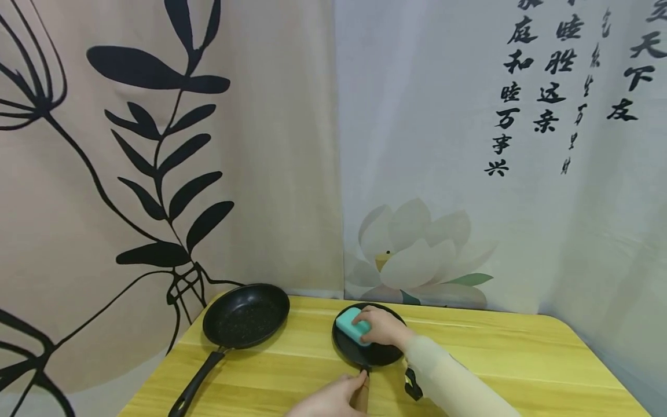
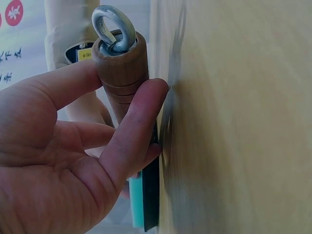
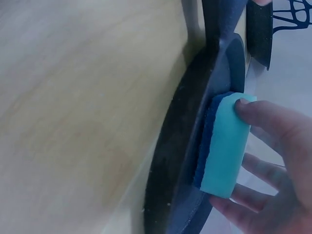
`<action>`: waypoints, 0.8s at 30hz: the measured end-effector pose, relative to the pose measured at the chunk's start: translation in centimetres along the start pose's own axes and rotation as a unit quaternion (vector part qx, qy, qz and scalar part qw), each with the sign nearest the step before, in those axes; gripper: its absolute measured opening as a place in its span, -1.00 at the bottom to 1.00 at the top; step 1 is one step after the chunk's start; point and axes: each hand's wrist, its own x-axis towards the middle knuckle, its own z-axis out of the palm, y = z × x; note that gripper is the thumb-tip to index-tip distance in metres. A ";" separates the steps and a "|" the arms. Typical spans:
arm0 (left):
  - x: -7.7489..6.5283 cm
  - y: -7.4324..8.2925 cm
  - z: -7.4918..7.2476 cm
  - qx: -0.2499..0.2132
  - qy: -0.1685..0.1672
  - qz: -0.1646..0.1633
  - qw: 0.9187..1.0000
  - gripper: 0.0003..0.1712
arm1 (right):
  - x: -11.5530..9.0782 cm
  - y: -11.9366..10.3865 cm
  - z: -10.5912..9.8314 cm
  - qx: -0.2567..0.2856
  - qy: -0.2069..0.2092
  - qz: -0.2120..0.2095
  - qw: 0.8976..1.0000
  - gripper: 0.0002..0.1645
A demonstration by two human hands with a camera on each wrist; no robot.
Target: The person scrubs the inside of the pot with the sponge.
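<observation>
A small black frying pan [image 1: 383, 354] lies on the table toward its middle. My left hand [image 1: 333, 397] grips its wooden handle [image 2: 124, 73], which ends in a metal ring [image 2: 113, 29]. In the right wrist view, my right hand [image 3: 278, 165] holds a turquoise sponge [image 3: 226, 146] between thumb and fingers. The sponge's dark scouring side faces the inside of the pan, at the pan's left part in the head view. Whether it presses on the pan's surface I cannot tell exactly.
A larger black frying pan [image 1: 247, 315] stands on the left of the yellow wood-grain table [image 1: 495, 341], its handle pointing toward the front. Beside the right forearm shows a black object [image 1: 413, 384]. Printed curtains [image 1: 281, 174] hang behind the table's far edge.
</observation>
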 end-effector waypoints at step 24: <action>0.2 0.0 0.0 0.011 0.003 -0.004 1.000 0.11 | 1.2 1.4 0.6 0.001 0.019 0.009 1.000 -0.61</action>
